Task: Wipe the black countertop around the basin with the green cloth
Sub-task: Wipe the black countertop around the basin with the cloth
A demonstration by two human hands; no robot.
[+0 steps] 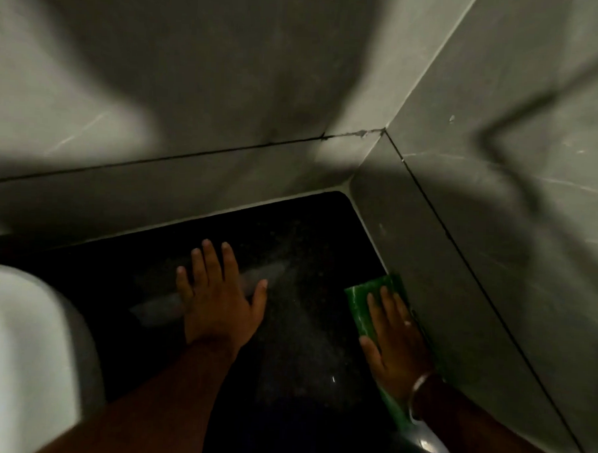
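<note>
In the corner by the wall: wiping under way.
Right hand (394, 336) spread flat, pressing green cloth (364, 306) onto black countertop (307, 233) beside the wall; left hand (219, 291) open, empty, likely bracing near basin (22, 334).

Black countertop (300, 247) in a tiled wall corner.
White basin (21, 344) at left; green cloth (362, 308) flat along the right wall; both hands pressed palm-down on it.

A bathroom: white basin (18, 344), black countertop (307, 247), grey tiled walls (228, 86)
</note>
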